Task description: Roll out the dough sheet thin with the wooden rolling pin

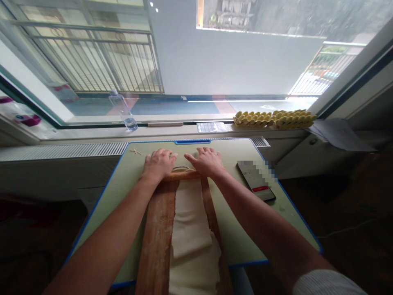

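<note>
A pale sheet of dough (188, 229) lies along a floured wooden board (156, 237), with uneven folds and a ragged right edge. Across the board's far end is a wooden rolling pin (184, 175), pressing over the top of the dough. My left hand (159, 164) rests palm down on the pin's left end, its fingers reaching forward beyond it. On the right end, my right hand (208, 161) lies the same way, open, thumb pointing inward. Both palms cover the pin's ends. Between the hands, a thin curved handle (181, 168) shows just behind the pin.
The board lies on a pale green, blue-edged table (123, 213). A phone (256, 180) is at right, and dough scraps (135, 152) lie far left. On the windowsill stand a plastic bottle (124, 110) and yellow egg trays (273, 119).
</note>
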Tool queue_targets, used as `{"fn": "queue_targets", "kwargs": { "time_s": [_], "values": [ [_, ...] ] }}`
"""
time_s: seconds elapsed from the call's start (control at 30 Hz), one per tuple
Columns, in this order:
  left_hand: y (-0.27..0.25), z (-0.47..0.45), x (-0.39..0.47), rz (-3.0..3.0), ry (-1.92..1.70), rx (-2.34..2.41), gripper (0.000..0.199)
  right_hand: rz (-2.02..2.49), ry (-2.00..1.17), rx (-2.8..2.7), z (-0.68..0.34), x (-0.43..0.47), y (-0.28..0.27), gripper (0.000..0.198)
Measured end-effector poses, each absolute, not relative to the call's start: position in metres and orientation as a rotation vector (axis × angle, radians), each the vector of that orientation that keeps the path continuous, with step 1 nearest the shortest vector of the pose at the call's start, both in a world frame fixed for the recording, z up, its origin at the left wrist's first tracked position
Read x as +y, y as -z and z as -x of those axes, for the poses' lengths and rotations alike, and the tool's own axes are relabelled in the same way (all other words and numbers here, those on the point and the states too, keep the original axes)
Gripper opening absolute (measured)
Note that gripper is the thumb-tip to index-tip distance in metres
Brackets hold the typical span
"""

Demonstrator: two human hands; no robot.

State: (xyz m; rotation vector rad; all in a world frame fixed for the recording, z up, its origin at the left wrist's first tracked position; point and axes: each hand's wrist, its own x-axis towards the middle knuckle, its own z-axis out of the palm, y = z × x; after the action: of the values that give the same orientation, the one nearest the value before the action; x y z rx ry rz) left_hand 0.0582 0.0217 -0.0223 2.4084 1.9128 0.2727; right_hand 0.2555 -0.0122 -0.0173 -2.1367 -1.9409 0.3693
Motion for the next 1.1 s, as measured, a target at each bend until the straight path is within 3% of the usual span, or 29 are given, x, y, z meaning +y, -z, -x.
{"fn": "queue_targets", "kwargs": {
  "time_s": [1.1],
  "values": [
    [0.016, -0.052, -0.059, -2.342, -0.211, 1.944, 0.053, 2.195, -0.161, -1.908, -0.237, -0.096, 0.013, 0.071]
  ]
}}
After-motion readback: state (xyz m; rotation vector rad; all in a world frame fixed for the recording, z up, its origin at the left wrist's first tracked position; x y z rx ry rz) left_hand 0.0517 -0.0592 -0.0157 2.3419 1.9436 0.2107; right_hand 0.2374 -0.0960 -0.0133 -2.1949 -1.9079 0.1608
